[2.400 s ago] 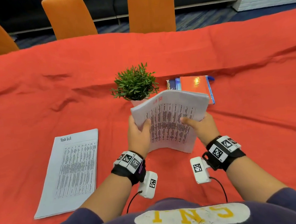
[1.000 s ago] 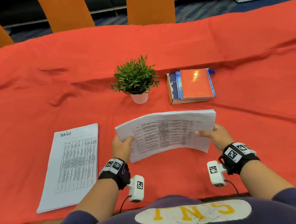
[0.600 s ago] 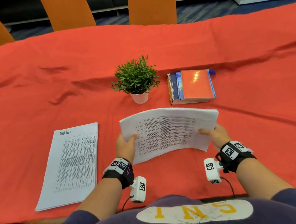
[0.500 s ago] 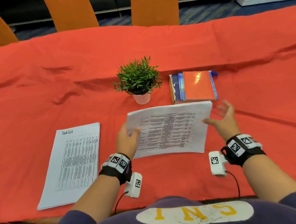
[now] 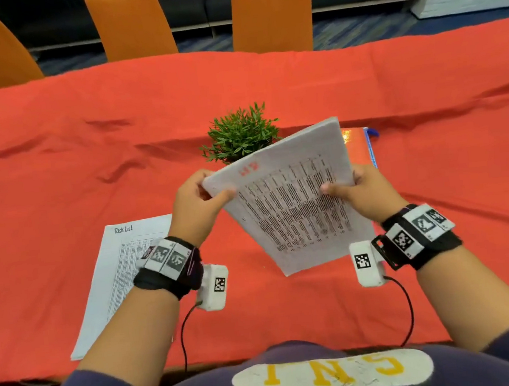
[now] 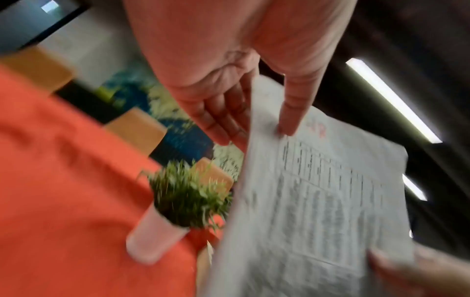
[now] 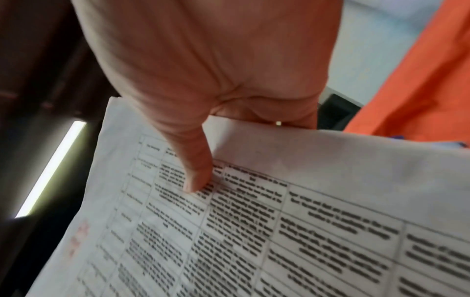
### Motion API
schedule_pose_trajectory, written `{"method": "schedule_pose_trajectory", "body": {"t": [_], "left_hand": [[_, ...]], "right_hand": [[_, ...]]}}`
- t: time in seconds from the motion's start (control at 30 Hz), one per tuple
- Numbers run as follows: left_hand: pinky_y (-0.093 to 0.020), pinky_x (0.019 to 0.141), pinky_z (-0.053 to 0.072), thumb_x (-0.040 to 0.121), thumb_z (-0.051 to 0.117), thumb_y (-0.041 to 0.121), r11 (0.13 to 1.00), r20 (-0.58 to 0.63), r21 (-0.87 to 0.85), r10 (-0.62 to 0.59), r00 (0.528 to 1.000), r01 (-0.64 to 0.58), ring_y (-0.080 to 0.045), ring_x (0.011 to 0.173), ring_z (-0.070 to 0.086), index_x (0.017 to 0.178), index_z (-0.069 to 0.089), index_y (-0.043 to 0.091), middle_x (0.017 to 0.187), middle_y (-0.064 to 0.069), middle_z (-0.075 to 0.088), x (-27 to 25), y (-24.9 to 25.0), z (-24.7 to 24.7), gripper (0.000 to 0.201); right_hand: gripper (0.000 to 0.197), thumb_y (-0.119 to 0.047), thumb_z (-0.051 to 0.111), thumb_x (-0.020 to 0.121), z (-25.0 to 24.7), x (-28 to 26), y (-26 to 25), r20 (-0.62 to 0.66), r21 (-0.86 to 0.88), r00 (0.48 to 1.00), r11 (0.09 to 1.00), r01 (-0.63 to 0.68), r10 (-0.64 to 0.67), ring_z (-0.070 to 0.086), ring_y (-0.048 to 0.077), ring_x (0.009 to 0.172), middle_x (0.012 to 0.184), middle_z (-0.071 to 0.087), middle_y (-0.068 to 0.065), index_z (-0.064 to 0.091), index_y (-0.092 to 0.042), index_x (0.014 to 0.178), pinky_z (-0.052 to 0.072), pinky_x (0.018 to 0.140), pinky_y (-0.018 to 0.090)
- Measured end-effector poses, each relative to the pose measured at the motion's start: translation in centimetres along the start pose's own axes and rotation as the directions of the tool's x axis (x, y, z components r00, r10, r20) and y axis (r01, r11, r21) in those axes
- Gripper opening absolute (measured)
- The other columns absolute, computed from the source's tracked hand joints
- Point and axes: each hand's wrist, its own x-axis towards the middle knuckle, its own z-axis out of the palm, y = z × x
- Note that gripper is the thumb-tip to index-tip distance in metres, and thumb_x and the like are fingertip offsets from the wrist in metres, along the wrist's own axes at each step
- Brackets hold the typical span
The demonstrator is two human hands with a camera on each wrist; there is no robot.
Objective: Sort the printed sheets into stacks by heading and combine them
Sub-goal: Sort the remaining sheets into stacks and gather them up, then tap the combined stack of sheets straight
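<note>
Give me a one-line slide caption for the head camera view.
Both hands, left hand and right hand, hold a white printed sheet stack above the red tablecloth.

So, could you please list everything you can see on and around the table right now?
held stack of sheets: one, white with a red heading, raised above the table and tilted, between both hands
Task List stack: one, white with a black heading, flat on the cloth at the left
potted plant: one, green in a pale pot, mid-table behind the held stack
books: a pile, count unclear, orange cover on top with blue beneath, mostly hidden behind the held stack
tablecloth: one, red-orange, covering the table
chairs: three, orange, along the far side
left hand: grips the held stack's upper left corner
right hand: grips its right edge
wrist bands: two, black with white markers
</note>
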Motion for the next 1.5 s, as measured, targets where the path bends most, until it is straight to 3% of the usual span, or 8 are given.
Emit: {"method": "schedule_pose_trajectory", "body": {"t": [0.23, 0.37, 0.53, 0.67, 0.77, 1.1, 1.27, 1.5], "left_hand": [[-0.035, 0.090, 0.052, 0.091, 0.061, 0.017, 0.976, -0.119, -0.087, -0.207, 0.971, 0.197, -0.014, 0.098, 0.066, 0.108, 0.061, 0.015, 0.102, 0.005, 0.070, -2.4, -2.9, 4.5, 0.017], [-0.027, 0.086, 0.052, 0.092, 0.058, 0.011, 0.981, -0.226, -0.147, -0.158, 0.961, 0.126, -0.014, 0.101, 0.066, 0.115, 0.058, 0.013, 0.107, 0.000, 0.070, -3.5, -2.9, 4.4, 0.023], [-0.024, 0.081, 0.052, 0.093, 0.054, 0.005, 0.922, -0.162, -0.201, -0.364, 0.917, 0.331, -0.009, 0.098, 0.066, 0.121, 0.055, 0.013, 0.108, 0.002, 0.069, -5.6, -7.0, 4.3, 0.029], [-0.010, 0.067, 0.044, 0.096, 0.048, 0.008, 0.891, -0.090, -0.103, -0.451, 0.888, 0.442, -0.002, 0.084, 0.059, 0.114, 0.048, 0.021, 0.097, 0.008, 0.063, -6.9, -9.7, 4.2, 0.022], [-0.024, 0.082, 0.044, 0.097, 0.047, 0.014, 0.885, -0.094, -0.052, -0.465, 0.880, 0.462, -0.010, 0.088, 0.056, 0.123, 0.044, 0.013, 0.106, -0.001, 0.059, -6.4, -10.2, 3.1, 0.026], [-0.026, 0.064, 0.045, 0.090, 0.048, 0.009, 0.826, -0.331, 0.070, -0.510, 0.794, 0.560, -0.019, 0.074, 0.055, 0.108, 0.051, 0.012, 0.088, -0.001, 0.058, -2.5, -12.2, -12.7, 0.018], [-0.028, 0.068, 0.047, 0.090, 0.054, 0.008, 0.708, -0.350, 0.210, -0.589, 0.728, 0.674, -0.025, 0.088, 0.058, 0.111, 0.052, 0.009, 0.097, -0.006, 0.059, -3.4, -16.4, -22.3, 0.021], [-0.033, 0.071, 0.043, 0.091, 0.056, 0.007, 0.591, -0.332, 0.300, -0.671, 0.663, 0.749, -0.025, 0.086, 0.056, 0.118, 0.050, 0.002, 0.100, -0.010, 0.057, -5.5, -22.4, -26.2, 0.028]], "right_hand": [[0.023, -0.009, 0.073, 0.077, 4.7, -1.8, 2.6, -0.186, 0.342, 0.977, 0.939, -0.036, 0.105, 0.070, 0.015, 0.091, 0.095, 0.076, -0.004, 0.071, -0.014, 0.099, 0.054, 0.086, 0.035], [0.021, -0.004, 0.068, 0.083, 7.0, -2.8, 3.5, -0.191, 0.361, 0.973, 0.931, -0.052, 0.128, 0.069, 0.009, 0.091, 0.091, 0.075, -0.011, 0.070, -0.019, 0.098, 0.055, 0.085, 0.026], [0.021, -0.003, 0.067, 0.084, 8.8, -4.1, 7.5, -0.111, 0.264, 0.956, 0.936, -0.234, 0.271, 0.068, 0.018, 0.099, 0.103, 0.072, 0.002, 0.069, -0.013, 0.103, 0.051, 0.096, 0.043], [0.020, -0.002, 0.064, 0.087, 9.7, -4.4, 9.1, -0.114, 0.208, 0.939, 0.932, -0.296, 0.323, 0.068, -0.004, 0.079, 0.095, 0.071, -0.006, 0.068, -0.017, 0.100, 0.052, 0.094, 0.040], [0.019, -0.004, 0.060, 0.090, 10.4, -3.5, 8.1, -0.122, 0.134, 0.950, 0.953, -0.271, 0.288, 0.068, -0.002, 0.082, 0.097, 0.070, -0.004, 0.066, -0.012, 0.106, 0.052, 0.091, 0.036], [0.017, -0.015, 0.049, 0.093, 24.4, 3.2, 3.9, 0.088, 0.014, 0.932, 0.935, -0.355, 0.352, 0.062, 0.031, 0.094, 0.105, 0.065, 0.011, 0.052, -0.009, 0.109, 0.051, 0.085, 0.043], [0.017, -0.007, 0.065, 0.086, 32.4, 3.9, 3.3, 0.272, -0.161, 0.872, 0.912, -0.377, 0.408, 0.049, 0.018, 0.054, 0.067, 0.057, 0.008, 0.053, -0.009, 0.073, 0.041, 0.050, 0.026], [0.035, -0.002, 0.067, 0.084, 38.7, 2.9, 5.6, 0.292, -0.309, 0.794, 0.839, -0.449, 0.533, 0.046, 0.016, 0.045, 0.055, 0.050, 0.007, 0.042, -0.012, 0.063, 0.041, 0.039, 0.022]]}}
